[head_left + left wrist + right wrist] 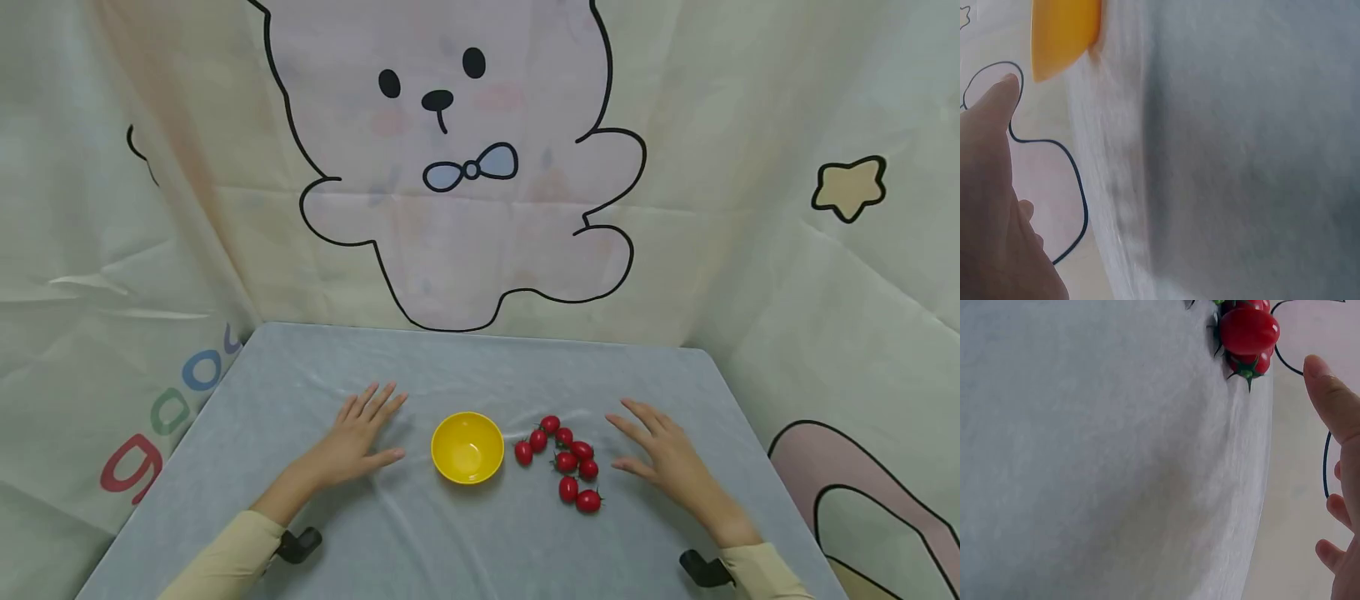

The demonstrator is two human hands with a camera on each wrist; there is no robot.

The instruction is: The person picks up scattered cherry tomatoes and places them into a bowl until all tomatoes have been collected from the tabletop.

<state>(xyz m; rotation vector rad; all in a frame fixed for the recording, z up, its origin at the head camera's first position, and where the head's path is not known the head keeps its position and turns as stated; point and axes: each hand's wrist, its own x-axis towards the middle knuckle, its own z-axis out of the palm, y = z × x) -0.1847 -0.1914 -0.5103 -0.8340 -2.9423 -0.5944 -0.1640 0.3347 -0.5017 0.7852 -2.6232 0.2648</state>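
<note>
Tomatoes (566, 462), nine of them, lie in a loose, bent string on the desk (405, 550), between a yellow bowl (468, 468) and the right hand (663, 454). Their long axes differ: the left one of the nearest pair points roughly from near to far, while the upper right one of the middle cluster lies crosswise. The bowl is round and stands upright, its mouth facing up.

From the right wrist, the tomatoes overlap and the top edge cuts them off, so they are hard to count there. From the left wrist, only part of the bowl's outer wall shows, and most of the fingers of the left hand (360, 437) are hidden. Sleeves (228, 554) run out at the bottom edge of the head view.

The tomatoes are small, red and glossy, with bright highlights; thin green stems (1246, 374) show clearly from the right wrist. The bowl is smooth and shiny inside.

The hands are well apart, both with fingers spread and holding nothing, the left beside the bowl, the right near the tomatoes. Whether either touches the desk cannot be told.
</note>
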